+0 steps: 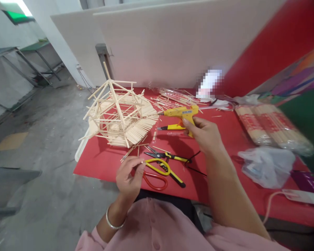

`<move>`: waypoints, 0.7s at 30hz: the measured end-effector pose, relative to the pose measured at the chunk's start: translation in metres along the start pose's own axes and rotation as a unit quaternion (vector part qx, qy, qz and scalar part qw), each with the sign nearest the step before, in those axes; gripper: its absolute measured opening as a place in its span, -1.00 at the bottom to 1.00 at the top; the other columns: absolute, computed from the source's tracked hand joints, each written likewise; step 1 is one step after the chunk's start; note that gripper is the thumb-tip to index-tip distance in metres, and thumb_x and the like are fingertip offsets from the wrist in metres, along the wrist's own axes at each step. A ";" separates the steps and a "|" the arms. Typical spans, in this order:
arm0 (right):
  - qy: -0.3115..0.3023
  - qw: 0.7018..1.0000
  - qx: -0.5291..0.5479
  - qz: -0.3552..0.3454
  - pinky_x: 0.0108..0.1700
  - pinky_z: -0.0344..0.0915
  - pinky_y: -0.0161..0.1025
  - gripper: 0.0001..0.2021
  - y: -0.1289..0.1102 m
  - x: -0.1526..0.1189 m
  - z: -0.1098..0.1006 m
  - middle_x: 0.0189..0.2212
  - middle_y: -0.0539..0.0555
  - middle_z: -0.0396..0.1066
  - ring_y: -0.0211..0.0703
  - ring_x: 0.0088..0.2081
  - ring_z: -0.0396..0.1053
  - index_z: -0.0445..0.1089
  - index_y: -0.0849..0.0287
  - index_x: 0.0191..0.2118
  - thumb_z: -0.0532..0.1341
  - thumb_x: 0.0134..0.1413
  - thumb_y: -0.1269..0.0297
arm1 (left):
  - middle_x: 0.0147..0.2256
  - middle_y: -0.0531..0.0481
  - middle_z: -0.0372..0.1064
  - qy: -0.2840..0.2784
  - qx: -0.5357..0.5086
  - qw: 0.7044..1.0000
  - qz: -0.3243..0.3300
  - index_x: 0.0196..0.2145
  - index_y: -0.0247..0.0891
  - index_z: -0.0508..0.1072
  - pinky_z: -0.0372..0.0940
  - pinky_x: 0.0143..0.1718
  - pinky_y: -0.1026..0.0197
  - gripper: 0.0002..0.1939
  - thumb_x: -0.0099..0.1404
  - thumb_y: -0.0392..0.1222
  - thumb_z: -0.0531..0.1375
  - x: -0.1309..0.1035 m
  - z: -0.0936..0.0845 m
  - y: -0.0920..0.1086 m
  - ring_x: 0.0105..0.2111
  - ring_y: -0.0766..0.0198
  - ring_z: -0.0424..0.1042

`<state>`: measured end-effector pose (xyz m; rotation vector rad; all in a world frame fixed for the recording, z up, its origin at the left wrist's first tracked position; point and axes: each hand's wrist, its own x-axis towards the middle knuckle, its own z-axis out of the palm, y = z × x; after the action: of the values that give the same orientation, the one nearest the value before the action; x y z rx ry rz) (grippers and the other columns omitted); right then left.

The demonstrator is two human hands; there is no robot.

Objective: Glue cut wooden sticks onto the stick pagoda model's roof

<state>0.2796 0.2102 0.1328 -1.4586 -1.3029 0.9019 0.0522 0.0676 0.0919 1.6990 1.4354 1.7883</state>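
My right hand (pixel 202 132) grips a yellow glue gun (pixel 181 112) by its handle. The gun's tip points left, at the edge of a model made of thin wooden sticks (pixel 120 115). My left hand (pixel 129 174) is pinched in front of the model, with a small pale stick end (pixel 142 161) showing between thumb and finger. Beside it on the red table (pixel 107 165) lie scissors with one yellow and one red handle loop (pixel 157 179). Yellow and black pliers (pixel 172 158) rest just behind them, and a yellow cutter knife (pixel 172 127) lies below the gun.
Loose sticks and clear wrapping (pixel 176 97) lie at the back of the table. Bundled sticks in plastic (pixel 272 125), a clear plastic bag (pixel 267 165) and a white power strip (pixel 303 196) are on the right. A black cord runs near my right forearm.
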 end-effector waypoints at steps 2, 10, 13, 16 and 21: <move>0.006 0.999 0.042 0.013 -0.48 0.23 -0.30 -0.50 0.001 0.002 0.005 -0.62 -0.06 0.30 -0.30 -0.57 0.21 0.48 0.17 -0.39 0.39 -0.28 -0.21 | -0.35 -0.01 0.50 -0.002 -0.001 1.000 -0.001 -0.27 -0.23 0.53 0.42 -0.31 0.27 -0.91 0.28 -0.36 0.26 -0.001 0.000 0.001 -0.33 0.30 0.49; 0.055 0.996 -0.062 -0.013 -0.48 0.14 -0.31 -0.59 0.006 -0.029 -0.001 -0.63 -0.07 0.29 -0.29 -0.55 0.21 0.43 0.16 -0.46 0.32 -0.08 -0.14 | -0.34 -0.03 0.50 0.001 -0.006 1.000 -0.015 -0.25 -0.22 0.54 0.43 -0.29 0.24 -0.90 0.29 -0.34 0.25 -0.004 -0.003 0.000 -0.31 0.28 0.49; 0.128 0.985 -0.105 -0.042 -0.45 0.18 -0.30 -0.61 0.005 -0.053 0.002 -0.57 -0.06 0.32 -0.26 -0.51 0.26 0.45 0.16 -0.38 0.28 0.02 -0.12 | -0.35 -0.02 0.49 0.005 0.001 1.000 -0.010 -0.25 -0.22 0.54 0.41 -0.32 0.27 -0.90 0.28 -0.34 0.25 -0.002 -0.003 -0.001 -0.34 0.30 0.48; 0.084 0.981 -0.128 -0.121 -0.41 0.23 -0.29 -0.66 -0.004 -0.065 0.022 -0.52 -0.03 0.38 -0.24 -0.50 0.29 0.47 0.15 -0.34 0.27 0.07 -0.06 | -0.34 -0.01 0.49 0.001 -0.005 1.000 -0.005 -0.24 -0.22 0.55 0.41 -0.33 0.29 -0.88 0.28 -0.36 0.25 0.000 -0.002 -0.001 -0.35 0.32 0.47; 0.053 0.941 -0.179 -0.283 -0.26 0.30 -0.25 -0.70 -0.024 -0.061 0.061 -0.40 0.07 0.46 -0.17 -0.38 0.38 0.43 0.14 -0.43 0.22 0.19 0.04 | -0.35 -0.01 0.50 0.016 0.000 1.000 -0.005 -0.24 -0.22 0.55 0.40 -0.34 0.29 -0.89 0.28 -0.35 0.25 0.001 -0.007 0.002 -0.35 0.30 0.49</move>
<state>0.2058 0.1604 0.1346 -1.2602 -1.7399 0.2105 0.0464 0.0645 0.0952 1.6676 1.4543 1.8173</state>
